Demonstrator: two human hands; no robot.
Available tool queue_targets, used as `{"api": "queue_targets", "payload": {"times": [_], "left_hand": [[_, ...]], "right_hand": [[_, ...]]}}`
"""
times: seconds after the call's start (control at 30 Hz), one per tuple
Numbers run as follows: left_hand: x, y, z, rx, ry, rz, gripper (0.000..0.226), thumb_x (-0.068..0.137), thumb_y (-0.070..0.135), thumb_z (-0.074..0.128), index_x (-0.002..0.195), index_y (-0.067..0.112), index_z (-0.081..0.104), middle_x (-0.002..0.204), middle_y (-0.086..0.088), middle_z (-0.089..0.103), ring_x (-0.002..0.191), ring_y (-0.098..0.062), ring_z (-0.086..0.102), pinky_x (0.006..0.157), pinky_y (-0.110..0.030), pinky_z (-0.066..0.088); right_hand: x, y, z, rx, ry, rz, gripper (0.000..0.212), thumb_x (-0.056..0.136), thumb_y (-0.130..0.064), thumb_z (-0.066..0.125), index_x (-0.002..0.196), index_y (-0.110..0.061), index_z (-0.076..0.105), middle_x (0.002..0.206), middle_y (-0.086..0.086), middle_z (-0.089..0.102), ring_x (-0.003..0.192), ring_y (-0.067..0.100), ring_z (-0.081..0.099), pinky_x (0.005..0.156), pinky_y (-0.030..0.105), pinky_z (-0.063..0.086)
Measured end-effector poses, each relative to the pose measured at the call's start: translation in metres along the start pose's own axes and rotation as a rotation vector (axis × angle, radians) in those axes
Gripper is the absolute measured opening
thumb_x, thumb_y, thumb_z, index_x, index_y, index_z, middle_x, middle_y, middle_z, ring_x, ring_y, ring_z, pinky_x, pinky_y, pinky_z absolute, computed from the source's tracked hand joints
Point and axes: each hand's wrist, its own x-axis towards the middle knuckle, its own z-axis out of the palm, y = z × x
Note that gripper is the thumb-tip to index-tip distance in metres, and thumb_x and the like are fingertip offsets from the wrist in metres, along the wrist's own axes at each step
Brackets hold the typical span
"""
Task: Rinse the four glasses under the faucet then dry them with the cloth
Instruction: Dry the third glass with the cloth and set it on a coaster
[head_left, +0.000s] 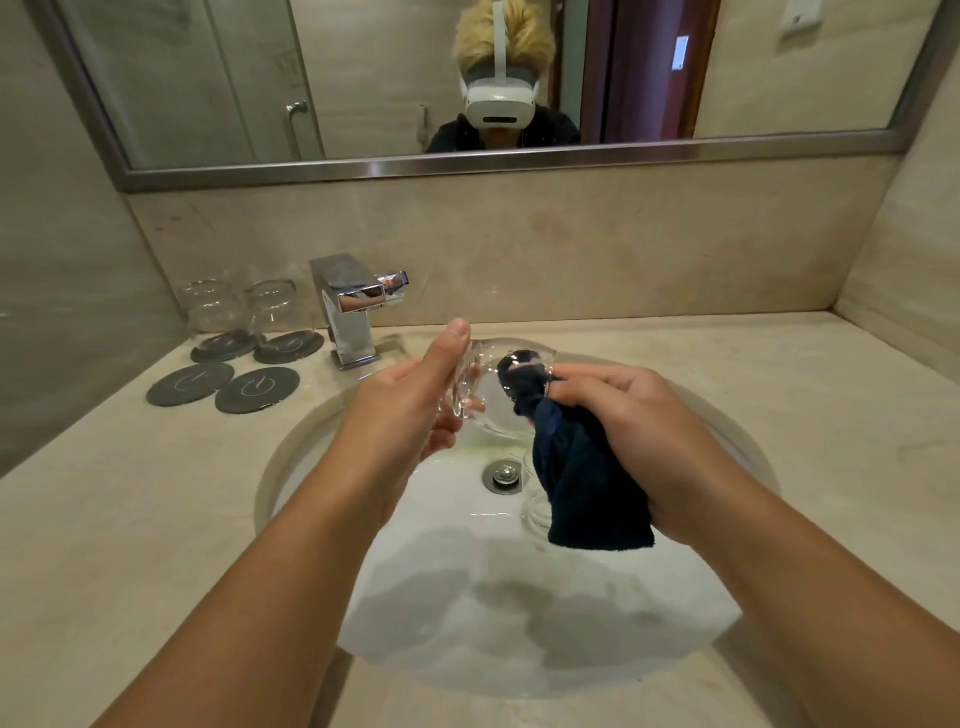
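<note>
My left hand (415, 400) grips a clear glass (493, 410) by its base, holding it on its side over the white sink (291, 457). My right hand (639, 431) holds a dark blue cloth (587, 488), with one end pushed into the mouth of the glass. Another clear glass (535, 512) lies in the basin by the drain, partly hidden behind the cloth. Two glasses (210, 312) (278, 309) stand upside down on dark coasters at the back left. The chrome faucet (353, 306) stands behind the sink, and no water runs from it.
Two bare dark coasters (189, 383) (257, 389) lie on the beige counter left of the sink. A mirror (467, 78) hangs on the wall above and reflects a person with a white headset. Walls close in on the left and right.
</note>
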Motion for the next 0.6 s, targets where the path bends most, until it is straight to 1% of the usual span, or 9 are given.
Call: {"api": "queue_targets", "payload": {"times": [0.07,0.13,0.17,0.23,0.27,0.33,0.43,0.53,0.6], "left_hand": [[0.001,-0.002,-0.001,0.02,0.007,0.018,0.063,0.085,0.07,0.07,0.107,0.012,0.079,0.089,-0.014,0.08,0.066,-0.016,0.055,0.067,-0.028,0.049],[0.003,-0.003,-0.001,0.049,0.019,0.039,0.07,0.085,0.073,0.069,0.108,0.008,0.079,0.09,-0.017,0.078,0.066,-0.018,0.054,0.07,-0.032,0.048],[0.004,-0.003,-0.001,0.056,0.027,0.053,0.072,0.085,0.074,0.069,0.108,0.006,0.079,0.09,-0.017,0.078,0.065,-0.018,0.053,0.071,-0.034,0.047],[0.006,-0.004,-0.003,0.075,0.045,0.089,0.082,0.084,0.078,0.069,0.108,0.001,0.078,0.083,-0.013,0.076,0.059,-0.016,0.051,0.07,-0.036,0.045],[0.006,-0.004,-0.003,0.093,0.055,0.106,0.088,0.083,0.081,0.068,0.109,-0.003,0.076,0.078,-0.011,0.071,0.056,-0.015,0.05,0.068,-0.034,0.044],[0.004,-0.004,-0.002,0.14,0.08,0.148,0.092,0.085,0.079,0.066,0.106,-0.01,0.07,0.071,-0.009,0.06,0.052,-0.014,0.047,0.06,-0.028,0.041],[0.001,-0.006,0.001,0.169,0.087,0.201,0.087,0.09,0.071,0.064,0.098,-0.015,0.063,0.071,-0.011,0.051,0.052,-0.016,0.04,0.049,-0.023,0.035],[0.001,-0.006,0.001,0.139,0.069,0.224,0.091,0.087,0.077,0.067,0.098,-0.014,0.063,0.083,-0.011,0.059,0.053,-0.016,0.039,0.054,-0.03,0.035],[0.001,-0.005,0.002,0.121,0.049,0.215,0.091,0.085,0.078,0.068,0.096,-0.012,0.062,0.081,-0.009,0.057,0.054,-0.015,0.039,0.052,-0.026,0.034]], "right_hand": [[-0.005,-0.005,0.003,-0.019,-0.081,-0.021,0.024,0.086,-0.026,0.063,0.09,-0.031,0.086,0.104,0.015,0.079,0.088,0.019,0.071,0.083,0.034,0.053],[-0.008,-0.008,0.003,-0.049,-0.144,-0.046,0.036,0.076,-0.028,0.058,0.099,-0.023,0.085,0.104,0.016,0.078,0.088,0.021,0.071,0.08,0.033,0.052],[-0.008,-0.007,0.002,-0.103,-0.157,-0.062,0.035,0.077,-0.027,0.062,0.104,-0.023,0.084,0.101,0.014,0.079,0.087,0.022,0.072,0.079,0.031,0.052],[-0.008,-0.007,0.002,-0.229,-0.196,-0.072,0.031,0.087,-0.02,0.076,0.112,-0.036,0.083,0.092,-0.002,0.08,0.082,0.016,0.074,0.079,0.026,0.054],[-0.01,-0.006,0.003,-0.291,-0.226,-0.058,0.036,0.089,-0.02,0.079,0.117,-0.042,0.08,0.096,-0.011,0.08,0.086,0.012,0.075,0.084,0.024,0.056],[-0.012,-0.003,0.005,-0.367,-0.283,-0.017,0.049,0.082,-0.03,0.085,0.126,-0.049,0.074,0.117,-0.017,0.078,0.108,0.011,0.075,0.101,0.03,0.057],[-0.014,0.0,0.009,-0.292,-0.341,0.034,0.06,0.075,-0.032,0.084,0.131,-0.051,0.07,0.126,-0.017,0.076,0.118,0.013,0.072,0.107,0.035,0.056],[-0.015,0.001,0.011,-0.154,-0.375,0.076,0.054,0.087,-0.015,0.083,0.131,-0.043,0.073,0.128,-0.02,0.075,0.119,0.006,0.07,0.102,0.025,0.053],[-0.016,0.0,0.015,-0.028,-0.386,0.124,0.046,0.089,-0.02,0.081,0.13,-0.038,0.075,0.127,-0.017,0.076,0.111,0.004,0.073,0.096,0.022,0.052]]}}
